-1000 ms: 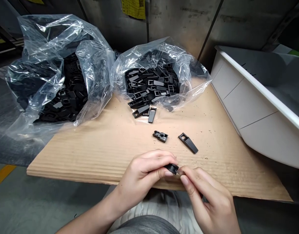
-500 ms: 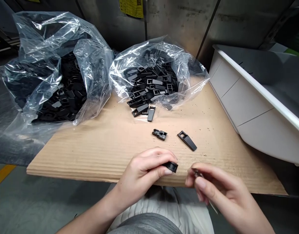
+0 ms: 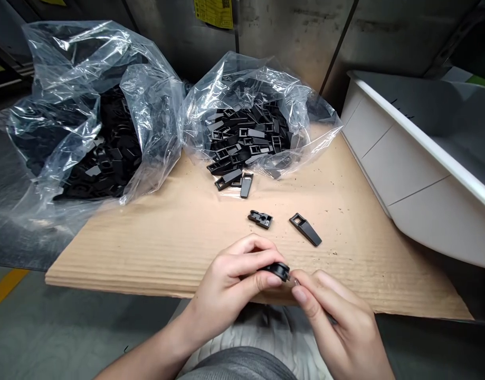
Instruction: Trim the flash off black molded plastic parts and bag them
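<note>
Head view, bench items as seen from across the room. Left hand (image 3: pixel 230 279): fingers curled, closed firmly around a black plastic piece (image 3: pixel 277 271), lower centre of the frame. Right hand (image 3: pixel 337 327): mostly closed, thumb and forefinger pinching a small metal sliver (image 3: pixel 296 282) right at the end of the black plastic piece; whether the two touch is too small to tell. Both hands sit at the front edge of a corrugated cardboard sheet (image 3: pixel 147 258). Lying flat on the sheet, near each other: one black clip (image 3: pixel 260 219) and one tapered black tab (image 3: pixel 305 230). Farther up, a few loose tabs (image 3: pixel 246 184) at the mouth of a clear plastic bag (image 3: pixel 226 89) full of black tabs. Upper left, a second clear plastic bag (image 3: pixel 155 121) holding dark parts. Right edge, a white plastic bin (image 3: pixel 424 179).
</note>
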{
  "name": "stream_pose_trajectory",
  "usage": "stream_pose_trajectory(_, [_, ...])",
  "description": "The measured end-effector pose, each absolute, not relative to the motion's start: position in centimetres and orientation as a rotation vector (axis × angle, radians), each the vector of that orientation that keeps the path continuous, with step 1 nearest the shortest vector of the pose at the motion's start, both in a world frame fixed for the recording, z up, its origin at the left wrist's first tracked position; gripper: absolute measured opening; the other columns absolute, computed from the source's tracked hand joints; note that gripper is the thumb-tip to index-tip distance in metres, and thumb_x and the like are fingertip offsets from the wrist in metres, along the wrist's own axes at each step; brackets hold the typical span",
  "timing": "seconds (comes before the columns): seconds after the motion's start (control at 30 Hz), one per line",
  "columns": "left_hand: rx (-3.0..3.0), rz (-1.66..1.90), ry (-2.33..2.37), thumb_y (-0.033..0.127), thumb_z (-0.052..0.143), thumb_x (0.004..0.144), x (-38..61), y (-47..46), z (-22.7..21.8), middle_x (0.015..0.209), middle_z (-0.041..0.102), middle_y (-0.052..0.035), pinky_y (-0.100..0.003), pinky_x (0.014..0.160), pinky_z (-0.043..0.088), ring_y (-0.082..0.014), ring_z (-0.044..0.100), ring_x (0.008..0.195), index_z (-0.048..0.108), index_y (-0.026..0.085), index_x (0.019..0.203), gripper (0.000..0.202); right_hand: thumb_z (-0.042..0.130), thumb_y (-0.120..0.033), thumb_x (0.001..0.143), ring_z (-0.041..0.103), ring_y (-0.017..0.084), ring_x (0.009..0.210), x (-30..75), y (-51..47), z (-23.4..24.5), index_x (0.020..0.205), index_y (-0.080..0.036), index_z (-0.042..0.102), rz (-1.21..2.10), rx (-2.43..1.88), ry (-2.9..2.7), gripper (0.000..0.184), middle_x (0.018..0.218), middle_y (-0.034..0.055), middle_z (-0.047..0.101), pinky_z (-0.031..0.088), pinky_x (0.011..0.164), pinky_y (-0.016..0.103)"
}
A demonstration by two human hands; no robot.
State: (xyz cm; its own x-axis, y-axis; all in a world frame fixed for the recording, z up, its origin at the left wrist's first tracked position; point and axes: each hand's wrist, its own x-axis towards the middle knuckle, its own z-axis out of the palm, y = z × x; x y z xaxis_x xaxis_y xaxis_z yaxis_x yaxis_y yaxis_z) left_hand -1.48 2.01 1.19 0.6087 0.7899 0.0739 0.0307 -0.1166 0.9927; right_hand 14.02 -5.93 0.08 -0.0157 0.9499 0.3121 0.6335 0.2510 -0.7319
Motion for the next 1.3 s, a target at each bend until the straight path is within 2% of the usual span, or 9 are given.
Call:
stream_pose_trajectory(0.23, [1.563,0.714,0.675,0.012,0.056,0.080,-1.6,2.3,1.2,0.082,0.056,-0.0027,-0.022,0.074,0.042,-0.0151,0.054,0.079,0.067,0.015,0.081,0.011,0.049,-0.013,0.083,0.055,0.014,0.059,13.9,-5.9,0.1,0.090,-0.017,0.062,0.367,-1.525,-1.717,0.015,0.068,0.0042,0.059,0.043,0.050,0.023])
stream_pose_trajectory(0.5, [1.544,0.655,0.666,0.014,0.057,0.080,-1.5,2.2,1.4,0.079,0.059,-0.0034,-0.024,0.073,0.043,-0.0166,0.055,0.077,0.068,0.015,0.081,0.011,0.059,-0.009,0.076,0.053,0.015,0.061,14.0,-6.0,-0.5,0.091,-0.014,0.062,-0.064,-1.524,-1.710,0.016,0.066,0.0049,0.059,0.041,0.057,0.028])
stream_pose_trajectory(0.7, [1.601,0.689,0.657,0.012,0.058,0.079,-1.6,2.3,1.5,0.087,0.060,-0.0034,-0.023,0.079,0.043,-0.0164,0.057,0.084,0.068,0.017,0.084,0.012,0.050,-0.009,0.081,0.057,0.014,0.070,14.7,-6.3,-0.1,0.097,-0.016,0.060,0.174,-1.545,-1.613,0.019,0.079,0.0055,0.058,0.045,0.060,0.024])
stream_pose_trajectory(0.8, [1.683,0.743,0.676,0.007,0.057,0.078,-1.5,2.2,1.2,0.095,0.062,-0.0048,-0.025,0.082,0.044,-0.0180,0.058,0.090,0.069,0.018,0.085,0.017,0.046,-0.010,0.083,0.057,0.009,0.058,14.9,-6.7,0.1,0.100,-0.017,0.057,0.337,-1.562,-1.584,0.021,0.073,0.0012,0.061,0.046,0.055,0.018])
stream_pose_trajectory(0.9, [1.823,0.876,0.710,0.002,0.055,0.077,-1.4,1.8,0.6,0.097,0.064,-0.0054,-0.026,0.081,0.046,-0.0181,0.059,0.090,0.067,0.018,0.090,0.024,0.040,-0.015,0.087,0.050,0.007,0.044,14.5,-6.8,0.3,0.084,-0.019,0.056,0.519,-1.602,-1.513,0.017,0.058,-0.0040,0.055,0.041,0.044,0.016])
stream_pose_trajectory(1.0, [1.974,0.987,0.708,0.000,0.053,0.077,-1.3,1.2,0.1,0.099,0.064,-0.0056,-0.025,0.081,0.047,-0.0171,0.060,0.091,0.064,0.018,0.097,0.029,0.037,-0.019,0.088,0.045,0.007,0.042,13.9,-6.5,0.6,0.066,-0.020,0.049,0.562,-1.667,-1.505,0.025,0.051,-0.0045,0.047,0.032,0.038,0.018])
stream_pose_trajectory(1.07, [2.036,0.998,0.675,0.000,0.053,0.078,-1.3,1.0,0.0,0.100,0.064,-0.0059,-0.024,0.081,0.047,-0.0165,0.060,0.092,0.062,0.018,0.097,0.028,0.037,-0.020,0.088,0.043,0.008,0.042,13.7,-6.4,0.7,0.063,-0.020,0.046,0.547,-1.673,-1.512,0.026,0.050,-0.0044,0.045,0.030,0.039,0.019])
stream_pose_trajectory(1.17, [2.070,0.997,0.616,-0.002,0.053,0.077,-1.4,1.0,-0.1,0.099,0.064,-0.0072,-0.022,0.082,0.047,-0.0158,0.060,0.092,0.062,0.015,0.097,0.027,0.039,-0.018,0.087,0.045,0.008,0.046,13.7,-6.3,0.7,0.064,-0.020,0.047,0.552,-1.646,-1.515,0.024,0.053,-0.0046,0.046,0.034,0.046,0.018])
stream_pose_trajectory(1.3, [2.043,0.981,0.560,-0.002,0.052,0.078,-1.5,1.3,0.0,0.096,0.064,-0.0070,-0.021,0.080,0.048,-0.0152,0.061,0.089,0.062,0.014,0.095,0.026,0.038,-0.019,0.087,0.043,0.007,0.047,14.1,-6.1,0.9,0.063,-0.020,0.045,0.704,-1.605,-1.532,0.025,0.052,-0.0057,0.044,0.033,0.047,0.018])
